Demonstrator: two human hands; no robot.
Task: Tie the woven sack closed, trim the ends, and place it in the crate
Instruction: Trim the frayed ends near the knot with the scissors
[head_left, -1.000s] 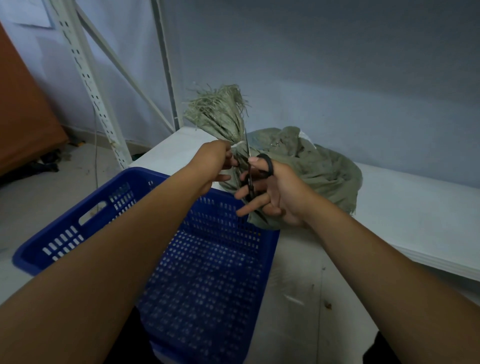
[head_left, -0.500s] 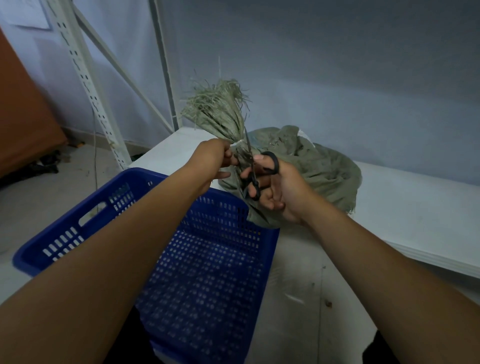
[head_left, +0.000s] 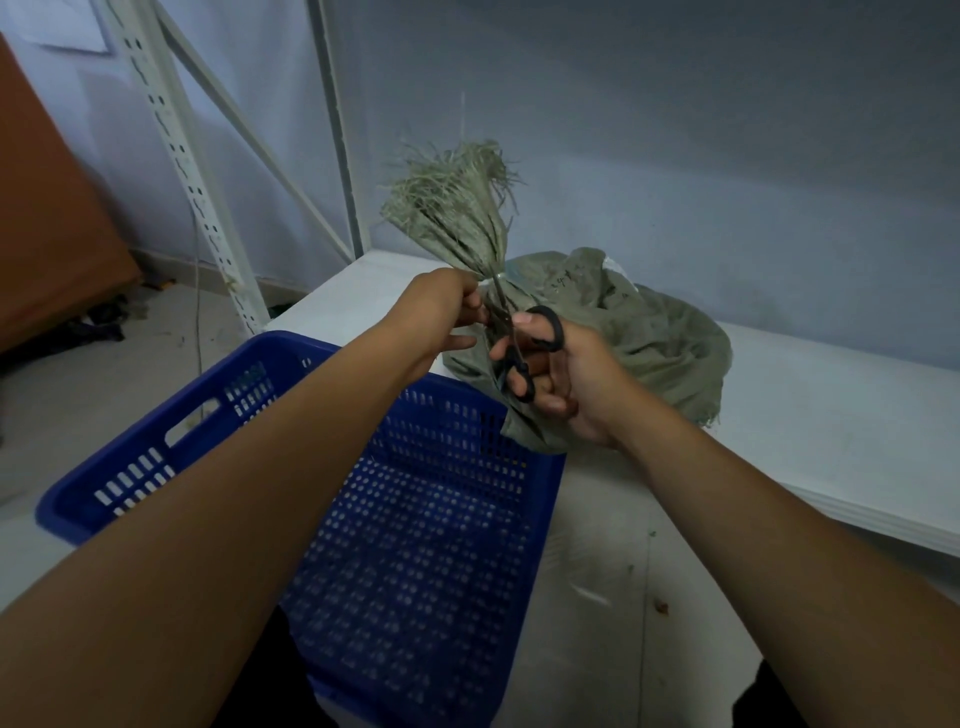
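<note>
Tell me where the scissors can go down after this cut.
Bare tabletop right of the sack; a smaller strip left of the sack, behind the crate. The crate floor is bare too. Crowded at the sack's neck: left hand, right hand, scissors.

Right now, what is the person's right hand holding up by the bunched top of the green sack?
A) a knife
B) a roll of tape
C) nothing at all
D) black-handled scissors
D: the right hand has its fingers through the black loops of the scissors, whose blades point up at the gathered neck of the sack.
</note>
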